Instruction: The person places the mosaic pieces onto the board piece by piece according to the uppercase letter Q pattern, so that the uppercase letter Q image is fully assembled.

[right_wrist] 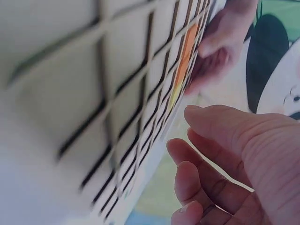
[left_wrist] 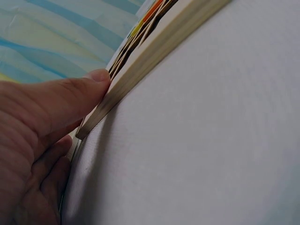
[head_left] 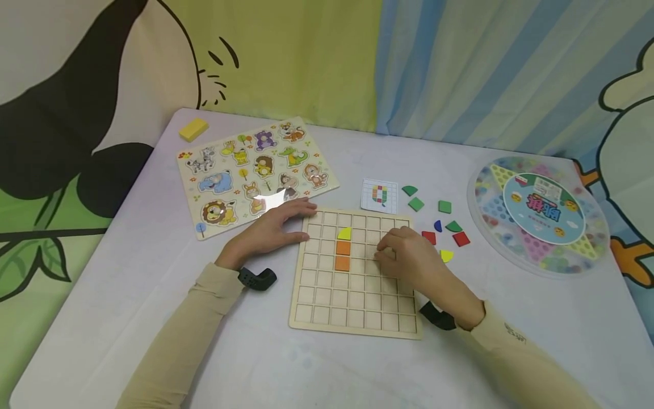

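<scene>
A pale wooden grid board (head_left: 356, 300) lies on the table between the hands. In its upper left part sit a yellow piece with one rounded corner (head_left: 344, 233) and two orange squares (head_left: 343, 263), stacked in one column. My left hand (head_left: 268, 230) rests at the board's upper left corner, thumb touching the side edge (left_wrist: 126, 79). Over the right half of the board hovers my right hand (head_left: 411, 255), fingers loosely bent. The right wrist view shows a gap between thumb (right_wrist: 211, 122) and fingers, and nothing held there.
Right of the board lie loose pieces: green ones (head_left: 445, 206), red squares (head_left: 461, 238), a yellow (head_left: 447, 256) and a blue one (head_left: 437, 226). Behind it is a pattern card (head_left: 379, 196). An animal puzzle (head_left: 245, 193), a yellow block (head_left: 193, 130) and a round game box (head_left: 544, 210) stand farther out.
</scene>
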